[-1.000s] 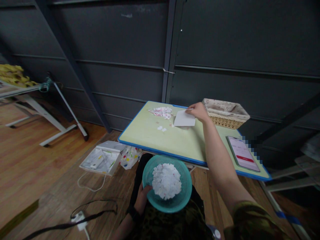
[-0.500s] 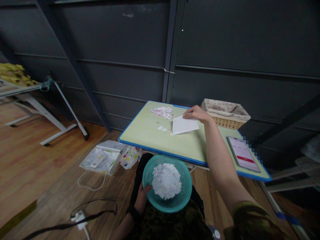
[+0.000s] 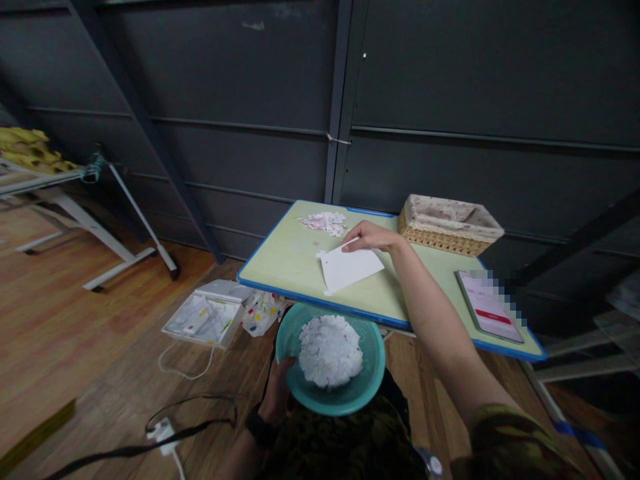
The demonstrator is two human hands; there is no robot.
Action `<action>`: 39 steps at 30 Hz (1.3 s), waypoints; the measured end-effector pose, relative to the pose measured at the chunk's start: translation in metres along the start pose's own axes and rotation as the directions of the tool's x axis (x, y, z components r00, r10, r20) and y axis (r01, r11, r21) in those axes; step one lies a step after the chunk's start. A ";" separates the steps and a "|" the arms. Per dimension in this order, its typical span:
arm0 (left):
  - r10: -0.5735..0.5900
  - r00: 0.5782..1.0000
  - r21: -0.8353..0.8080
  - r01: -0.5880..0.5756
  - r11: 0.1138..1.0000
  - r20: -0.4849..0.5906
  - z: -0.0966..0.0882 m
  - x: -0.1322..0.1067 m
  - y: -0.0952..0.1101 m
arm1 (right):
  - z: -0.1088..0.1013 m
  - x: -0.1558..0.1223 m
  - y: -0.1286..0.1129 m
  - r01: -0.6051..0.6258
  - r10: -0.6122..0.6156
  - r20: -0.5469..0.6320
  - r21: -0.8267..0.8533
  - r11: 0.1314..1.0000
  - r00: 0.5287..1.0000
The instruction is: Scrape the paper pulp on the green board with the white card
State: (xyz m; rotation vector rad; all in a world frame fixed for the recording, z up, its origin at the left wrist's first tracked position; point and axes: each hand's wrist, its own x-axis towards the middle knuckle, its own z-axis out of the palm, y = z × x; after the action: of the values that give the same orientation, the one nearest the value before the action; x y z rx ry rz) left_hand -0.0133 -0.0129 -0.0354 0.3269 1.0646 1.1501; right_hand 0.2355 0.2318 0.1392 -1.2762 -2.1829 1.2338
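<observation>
My right hand (image 3: pixel 367 238) pinches the top edge of a white card (image 3: pixel 351 268), which slants over the tabletop with its lower edge near the surface. Small white paper bits (image 3: pixel 321 254) show at the card's left side. Below the table edge, my left hand (image 3: pixel 280 387) grips the rim of a teal plastic basket (image 3: pixel 373 363) at my lap. A heap of white paper scraps (image 3: pixel 331 351) fills the middle of that basket. Farther back on the table lies a loose pile of white and pinkish paper pieces (image 3: pixel 325 222).
The yellow-green table (image 3: pixel 280 267) has a blue edge. A lined wicker basket (image 3: pixel 440 240) stands at its back right, with a phone (image 3: pixel 487 307) nearer me. On the floor are an open white box (image 3: pixel 205 320), a plastic bag (image 3: pixel 261 313) and a power strip (image 3: pixel 163 435).
My right hand has moved left and toward me with the card, reaching the small paper bits. The teal basket has risen slightly toward the table, my left hand still on its rim.
</observation>
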 end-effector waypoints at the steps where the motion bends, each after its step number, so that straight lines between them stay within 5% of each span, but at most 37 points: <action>1: 0.012 1.000 0.005 -0.012 1.000 -0.025 0.003 -0.004 0.007 | 0.003 0.002 -0.001 0.018 -0.018 0.028 0.001 1.000 0.999; 10: -0.016 1.000 -0.003 0.016 1.000 0.002 0.015 -0.027 0.042 | 0.026 0.006 -0.018 0.143 -0.153 0.185 0.065 0.988 0.971; 14: 0.007 1.000 0.001 -0.007 1.000 0.027 0.011 -0.028 0.046 | 0.015 0.005 -0.011 0.151 -0.113 -0.212 0.176 0.973 0.971; 17: 0.053 0.998 0.036 -0.054 0.998 0.032 0.009 -0.028 0.050 | 0.002 0.008 0.002 0.146 -0.055 -0.526 0.134 0.980 0.849; 19: 0.043 0.999 0.058 -0.044 0.997 0.012 0.009 -0.028 0.053 | -0.005 0.009 0.010 0.122 -0.046 -0.597 0.087 0.989 0.801; 31: -0.012 1.000 0.070 0.013 0.997 -0.015 0.020 -0.036 0.064 | -0.001 0.013 0.015 0.031 -0.070 -0.574 -0.078 0.996 0.816; 34: -0.005 0.999 0.070 0.008 0.997 -0.043 0.020 -0.034 0.064 | 0.001 0.011 0.013 0.057 -0.092 -0.509 -0.084 0.995 0.856; 39: -0.026 0.998 0.084 0.031 0.996 -0.054 0.026 -0.038 0.071 | -0.002 0.008 0.008 0.113 -0.103 -0.531 -0.014 0.993 0.841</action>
State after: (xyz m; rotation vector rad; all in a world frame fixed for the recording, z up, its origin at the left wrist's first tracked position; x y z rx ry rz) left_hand -0.0338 -0.0080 0.0466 0.3489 1.1632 1.0947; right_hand 0.2369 0.2416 0.1324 -1.2776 -1.8003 0.7322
